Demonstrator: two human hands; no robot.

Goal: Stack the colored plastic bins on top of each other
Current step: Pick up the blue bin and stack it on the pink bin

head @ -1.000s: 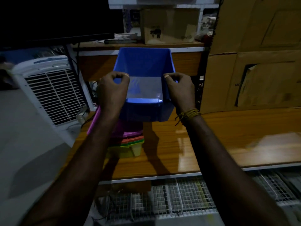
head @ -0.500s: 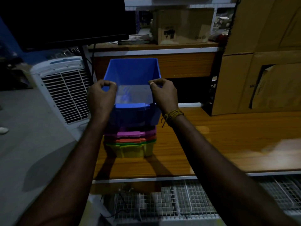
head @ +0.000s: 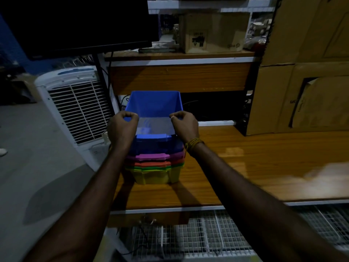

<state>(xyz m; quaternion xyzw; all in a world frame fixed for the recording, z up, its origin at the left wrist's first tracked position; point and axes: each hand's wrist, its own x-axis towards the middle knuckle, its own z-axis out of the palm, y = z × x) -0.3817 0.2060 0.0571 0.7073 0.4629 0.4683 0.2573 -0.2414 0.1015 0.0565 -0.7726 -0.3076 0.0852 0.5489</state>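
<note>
A blue plastic bin [head: 155, 104] sits on top of a nested stack at the left end of the wooden table [head: 245, 159]. Under it show the rims of a magenta bin [head: 151, 156], an orange bin [head: 153, 164], a green bin [head: 151, 168] and a yellow bin [head: 154, 176] at the bottom. My left hand [head: 122, 127] pinches the blue bin's left rim. My right hand [head: 186, 125], with a yellow thread band at the wrist, pinches its right rim. The blue bin's inside holds nothing.
A white air cooler [head: 75, 103] stands on the floor left of the table. A dark monitor [head: 79, 25] hangs above it. Cardboard boxes [head: 306, 82] rise at the right, one more [head: 211, 33] on the back shelf. Wire racks [head: 188, 239] lie under the table's front edge.
The blue bin has come down from above the table onto the coloured stack, with both hands still on its rims. The view has shifted, so the stack sits more central.
</note>
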